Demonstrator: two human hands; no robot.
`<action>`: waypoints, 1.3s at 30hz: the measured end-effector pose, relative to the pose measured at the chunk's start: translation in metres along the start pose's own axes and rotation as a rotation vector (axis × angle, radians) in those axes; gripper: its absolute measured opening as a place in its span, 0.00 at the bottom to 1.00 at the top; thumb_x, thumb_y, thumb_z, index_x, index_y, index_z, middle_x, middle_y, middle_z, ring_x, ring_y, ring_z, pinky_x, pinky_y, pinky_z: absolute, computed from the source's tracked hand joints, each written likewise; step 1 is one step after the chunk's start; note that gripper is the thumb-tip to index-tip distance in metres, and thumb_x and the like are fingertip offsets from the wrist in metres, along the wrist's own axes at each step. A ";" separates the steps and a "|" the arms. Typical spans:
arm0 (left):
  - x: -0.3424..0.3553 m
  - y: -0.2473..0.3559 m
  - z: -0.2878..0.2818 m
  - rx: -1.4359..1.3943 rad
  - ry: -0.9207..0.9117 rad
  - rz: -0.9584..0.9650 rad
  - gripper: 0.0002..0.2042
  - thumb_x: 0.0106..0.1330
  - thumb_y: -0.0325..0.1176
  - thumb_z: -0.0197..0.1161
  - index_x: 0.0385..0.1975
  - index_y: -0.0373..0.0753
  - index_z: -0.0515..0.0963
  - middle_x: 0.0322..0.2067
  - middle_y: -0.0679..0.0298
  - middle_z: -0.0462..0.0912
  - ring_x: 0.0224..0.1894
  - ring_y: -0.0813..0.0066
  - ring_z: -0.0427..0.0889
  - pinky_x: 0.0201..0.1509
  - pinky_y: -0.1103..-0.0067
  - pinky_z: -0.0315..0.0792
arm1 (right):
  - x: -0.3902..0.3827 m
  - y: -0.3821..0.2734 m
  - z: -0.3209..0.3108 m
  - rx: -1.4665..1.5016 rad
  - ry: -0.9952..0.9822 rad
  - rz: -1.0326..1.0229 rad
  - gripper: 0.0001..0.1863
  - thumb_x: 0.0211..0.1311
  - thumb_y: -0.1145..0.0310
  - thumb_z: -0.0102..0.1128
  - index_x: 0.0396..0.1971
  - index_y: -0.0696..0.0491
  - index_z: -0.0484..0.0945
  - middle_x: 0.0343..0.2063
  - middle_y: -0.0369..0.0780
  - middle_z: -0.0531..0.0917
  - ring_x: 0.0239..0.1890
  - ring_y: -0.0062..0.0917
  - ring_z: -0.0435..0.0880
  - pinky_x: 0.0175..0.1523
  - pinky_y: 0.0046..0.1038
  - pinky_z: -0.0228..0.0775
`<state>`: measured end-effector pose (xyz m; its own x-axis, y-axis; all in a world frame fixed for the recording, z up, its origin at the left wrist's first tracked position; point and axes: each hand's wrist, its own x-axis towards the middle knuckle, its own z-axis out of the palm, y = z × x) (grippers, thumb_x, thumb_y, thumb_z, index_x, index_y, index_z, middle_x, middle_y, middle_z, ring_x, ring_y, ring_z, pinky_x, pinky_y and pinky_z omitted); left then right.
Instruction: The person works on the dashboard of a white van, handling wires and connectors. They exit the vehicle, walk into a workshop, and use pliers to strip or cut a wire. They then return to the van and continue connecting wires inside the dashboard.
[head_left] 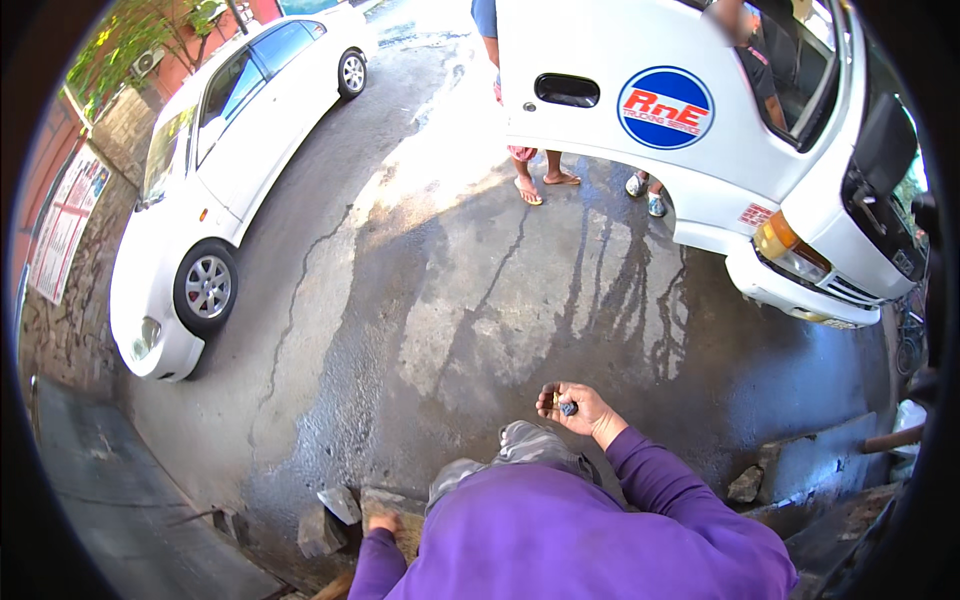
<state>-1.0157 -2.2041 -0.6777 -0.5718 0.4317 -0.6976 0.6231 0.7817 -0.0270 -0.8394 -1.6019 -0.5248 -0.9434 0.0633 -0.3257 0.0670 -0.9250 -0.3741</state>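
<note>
In front of my knees, my right hand (pixel 580 408) is raised with its fingers curled round a small dark object (pixel 569 408). The rounded, blue-black end of that object shows at the palm; its kind is too small to make out. Dark stains mark the fingertips. Down at my left side, my left hand (pixel 383 523) rests against a stone block (pixel 405 510), its fingers mostly hidden from view. Purple sleeves cover both arms, and my bent legs are in grey camouflage cloth (pixel 535 442).
Wet, cracked concrete (pixel 470 330) stretches ahead. A white car (pixel 230 150) stands at the left, a white truck cab (pixel 640 110) at the upper right. People's feet (pixel 545 185) show beside the cab. Loose stones (pixel 320 530) and a concrete block (pixel 815 460) lie nearby.
</note>
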 end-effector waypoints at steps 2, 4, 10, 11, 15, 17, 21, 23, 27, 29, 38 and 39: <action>-0.003 0.018 -0.032 -0.604 -0.251 -0.160 0.17 0.72 0.44 0.60 0.49 0.38 0.82 0.45 0.60 0.87 0.40 0.59 0.86 0.41 0.59 0.80 | 0.034 -0.025 0.009 -0.019 0.071 -0.038 0.21 0.54 0.75 0.53 0.50 0.60 0.79 0.47 0.47 0.84 0.53 0.38 0.82 0.64 0.41 0.73; 0.011 0.015 -0.085 -0.865 -0.340 -0.306 0.17 0.71 0.43 0.61 0.50 0.38 0.82 0.45 0.59 0.87 0.37 0.58 0.86 0.41 0.61 0.81 | 0.073 -0.060 0.030 -0.043 0.087 -0.059 0.21 0.54 0.76 0.53 0.50 0.60 0.79 0.47 0.47 0.83 0.54 0.38 0.82 0.64 0.41 0.73; 0.154 -0.039 -0.183 -0.995 -0.382 -0.505 0.15 0.67 0.42 0.62 0.50 0.43 0.84 0.46 0.58 0.88 0.43 0.56 0.87 0.45 0.59 0.81 | 0.200 -0.123 0.034 -0.033 0.116 -0.098 0.21 0.53 0.76 0.53 0.50 0.61 0.78 0.48 0.48 0.83 0.55 0.40 0.81 0.65 0.42 0.73; 0.199 -0.050 -0.205 -0.707 -0.373 -0.323 0.15 0.67 0.42 0.62 0.49 0.45 0.84 0.47 0.57 0.88 0.45 0.56 0.87 0.46 0.59 0.80 | 0.220 -0.128 0.017 0.042 0.071 -0.121 0.22 0.53 0.77 0.53 0.51 0.61 0.77 0.49 0.49 0.82 0.56 0.42 0.81 0.65 0.43 0.73; 0.382 -0.070 -0.331 0.173 -0.204 0.019 0.15 0.63 0.42 0.62 0.48 0.49 0.85 0.49 0.57 0.88 0.52 0.58 0.87 0.52 0.57 0.79 | 0.279 -0.161 0.039 0.056 0.390 -0.247 0.12 0.53 0.80 0.53 0.39 0.61 0.77 0.41 0.47 0.81 0.48 0.40 0.82 0.58 0.42 0.77; 0.460 -0.081 -0.400 0.144 0.121 0.165 0.14 0.62 0.46 0.64 0.44 0.49 0.87 0.48 0.58 0.87 0.45 0.56 0.88 0.51 0.57 0.79 | 0.308 -0.182 0.064 0.056 0.541 -0.222 0.09 0.53 0.81 0.52 0.36 0.61 0.76 0.39 0.46 0.81 0.43 0.38 0.82 0.51 0.39 0.79; 0.569 0.031 -0.598 -1.203 -0.031 -0.106 0.12 0.67 0.35 0.63 0.41 0.33 0.83 0.35 0.57 0.87 0.30 0.68 0.87 0.25 0.73 0.77 | 0.347 -0.217 0.068 -0.136 0.605 -0.178 0.07 0.55 0.83 0.53 0.35 0.61 0.77 0.35 0.46 0.80 0.34 0.33 0.81 0.36 0.32 0.75; 0.605 0.081 -0.680 -1.194 -0.035 0.059 0.12 0.69 0.35 0.62 0.44 0.33 0.82 0.36 0.57 0.88 0.31 0.68 0.88 0.27 0.73 0.78 | 0.375 -0.234 0.065 -0.129 0.569 -0.132 0.06 0.56 0.83 0.54 0.34 0.62 0.76 0.33 0.46 0.79 0.31 0.31 0.80 0.32 0.29 0.72; 0.661 0.185 -0.783 -1.196 -0.082 0.292 0.14 0.70 0.36 0.62 0.49 0.34 0.82 0.39 0.58 0.88 0.34 0.67 0.89 0.33 0.74 0.79 | 0.447 -0.273 0.065 0.055 0.570 -0.210 0.06 0.55 0.82 0.55 0.34 0.62 0.77 0.29 0.44 0.79 0.29 0.28 0.79 0.32 0.29 0.71; 0.686 0.223 -0.804 -1.135 -0.169 0.406 0.15 0.70 0.36 0.62 0.50 0.33 0.82 0.40 0.57 0.88 0.36 0.68 0.89 0.35 0.74 0.79 | 0.485 -0.292 0.059 0.135 0.473 -0.282 0.07 0.58 0.81 0.55 0.36 0.61 0.78 0.33 0.43 0.80 0.32 0.30 0.80 0.34 0.30 0.73; 0.745 0.329 -0.908 -0.522 -0.390 0.688 0.18 0.68 0.38 0.65 0.51 0.32 0.83 0.41 0.55 0.89 0.43 0.69 0.88 0.46 0.73 0.79 | 0.577 -0.415 0.045 0.351 0.371 -0.458 0.16 0.70 0.61 0.46 0.37 0.57 0.78 0.32 0.43 0.82 0.32 0.32 0.80 0.37 0.33 0.72; 0.763 0.337 -0.912 -0.500 -0.408 0.701 0.18 0.67 0.39 0.64 0.49 0.32 0.84 0.42 0.54 0.89 0.43 0.67 0.88 0.48 0.72 0.79 | 0.582 -0.426 0.045 0.365 0.379 -0.494 0.16 0.70 0.61 0.46 0.37 0.57 0.79 0.32 0.43 0.82 0.32 0.32 0.80 0.37 0.33 0.72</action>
<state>-1.7287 -1.2011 -0.5663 0.1345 0.7586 -0.6376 0.3990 0.5475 0.7356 -1.4315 -1.1883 -0.5156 -0.6534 0.5708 -0.4973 -0.5136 -0.8168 -0.2627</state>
